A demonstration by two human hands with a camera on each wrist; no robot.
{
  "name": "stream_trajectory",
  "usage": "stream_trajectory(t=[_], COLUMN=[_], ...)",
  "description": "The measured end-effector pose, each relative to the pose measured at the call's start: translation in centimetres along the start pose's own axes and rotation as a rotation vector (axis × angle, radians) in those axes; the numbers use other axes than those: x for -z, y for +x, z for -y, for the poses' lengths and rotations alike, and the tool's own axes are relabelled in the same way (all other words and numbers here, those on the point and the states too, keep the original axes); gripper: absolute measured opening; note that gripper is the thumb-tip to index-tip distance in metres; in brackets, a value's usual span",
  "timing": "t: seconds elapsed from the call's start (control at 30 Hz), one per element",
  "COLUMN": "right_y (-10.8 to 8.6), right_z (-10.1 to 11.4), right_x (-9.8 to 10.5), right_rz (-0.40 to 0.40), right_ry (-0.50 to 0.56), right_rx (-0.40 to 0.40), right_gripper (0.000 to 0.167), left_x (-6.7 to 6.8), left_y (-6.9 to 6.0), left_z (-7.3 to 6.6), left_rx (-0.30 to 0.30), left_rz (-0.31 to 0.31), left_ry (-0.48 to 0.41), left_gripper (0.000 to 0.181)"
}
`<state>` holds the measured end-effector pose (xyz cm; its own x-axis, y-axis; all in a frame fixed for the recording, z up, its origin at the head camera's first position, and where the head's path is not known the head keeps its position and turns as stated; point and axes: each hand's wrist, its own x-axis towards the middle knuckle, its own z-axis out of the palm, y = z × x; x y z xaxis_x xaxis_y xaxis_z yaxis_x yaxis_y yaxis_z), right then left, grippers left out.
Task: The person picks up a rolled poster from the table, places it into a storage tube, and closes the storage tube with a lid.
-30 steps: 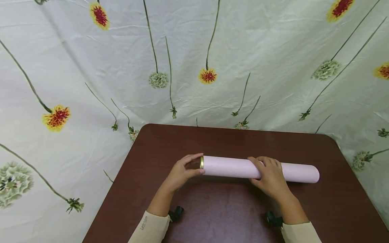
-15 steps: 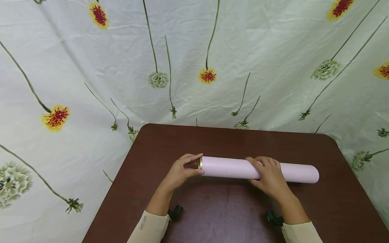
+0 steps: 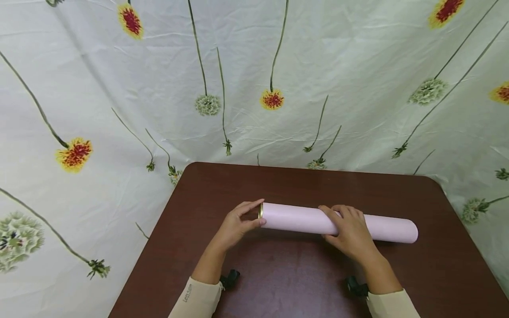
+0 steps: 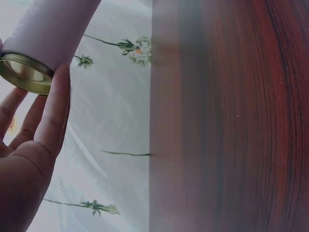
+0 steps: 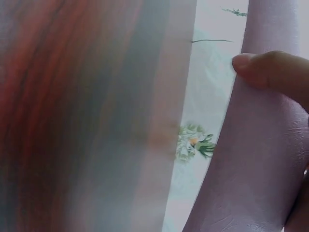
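Observation:
A long pale pink tube [image 3: 294,218] lies crosswise over the brown table, its right end a little nearer to me. At its left end is a gold metal rim [image 3: 260,210], whose recessed shiny end shows in the left wrist view [image 4: 26,72]. My left hand [image 3: 234,226] holds that end, thumb on the near side and fingers on the far side. My right hand [image 3: 351,232] grips the tube right of its middle, fingers over the top. In the right wrist view the thumb [image 5: 265,70] presses on the pink surface, which looks slightly wrinkled. The right end's face is hidden.
The dark brown table [image 3: 294,274] has rounded far corners. Behind and beside it hangs a white cloth [image 3: 159,79] printed with flowers and stems. A dark wrist camera [image 3: 230,279] sits by the left sleeve, another [image 3: 356,286] by the right.
The tube's left end has shifted slightly left and its right end has come slightly nearer. My right hand has moved a little left; both hands keep their hold.

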<state>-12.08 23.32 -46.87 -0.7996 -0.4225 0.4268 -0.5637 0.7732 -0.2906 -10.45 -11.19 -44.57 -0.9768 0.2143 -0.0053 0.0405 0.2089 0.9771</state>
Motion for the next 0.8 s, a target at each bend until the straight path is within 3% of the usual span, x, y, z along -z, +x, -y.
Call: stream_trajectory(t=[0.23,0.8], right_y=[0.2,-0.8], right_z=[0.3,-1.1], right_x=[0.1,0.6], right_rz=[0.029,0.053], right_ry=[-0.028,-0.089], right_rx=[0.002,0.019], right_gripper=[0.085,0.083], left_x=[-0.4,0.5], left_y=[0.0,-0.2], left_z=[-0.1,-0.1], left_rx=[0.054,0.039], left_rz=[0.025,0.052], left_ry=[-0.081,-0.157], left_gripper=[0.068,0.069])
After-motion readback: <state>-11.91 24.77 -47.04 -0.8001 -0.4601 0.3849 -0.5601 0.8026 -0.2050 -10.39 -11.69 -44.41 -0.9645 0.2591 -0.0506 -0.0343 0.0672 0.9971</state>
